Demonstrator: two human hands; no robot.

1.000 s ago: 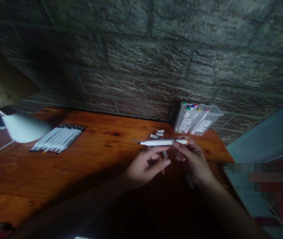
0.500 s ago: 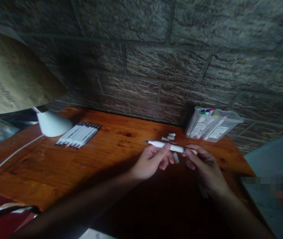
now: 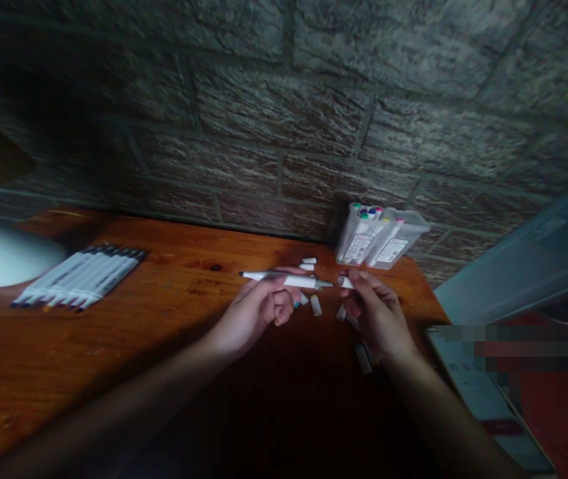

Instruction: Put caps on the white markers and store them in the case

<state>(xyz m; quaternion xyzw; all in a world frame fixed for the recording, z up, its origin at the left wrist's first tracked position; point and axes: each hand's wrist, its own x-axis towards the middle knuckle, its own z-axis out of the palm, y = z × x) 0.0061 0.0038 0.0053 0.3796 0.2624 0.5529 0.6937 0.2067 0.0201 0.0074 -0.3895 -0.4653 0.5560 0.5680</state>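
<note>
My left hand (image 3: 251, 316) is closed round a white marker (image 3: 298, 282), held level above the table. A dark nib sticks out at its left end, and a grey tapered end with a dark tip faces right. In my right hand (image 3: 378, 313), thumb and fingers pinch a white marker cap (image 3: 346, 282), a small gap away from that tip. Several loose caps lie below and behind my hands, among them a white cap (image 3: 316, 305) and another cap (image 3: 308, 261) farther back. A cap (image 3: 362, 359) lies in shadow beside my right wrist.
A row of white markers (image 3: 84, 276) lies on the wooden table (image 3: 189, 299) at the left, next to a white lamp base (image 3: 9, 253). Clear plastic cases (image 3: 416, 223) holding several markers stand back right, by the brick wall (image 3: 244, 159).
The right end of the marker is now bare, and my right hand has drawn apart from it with the cap. The camera view has swung to the right.
</note>
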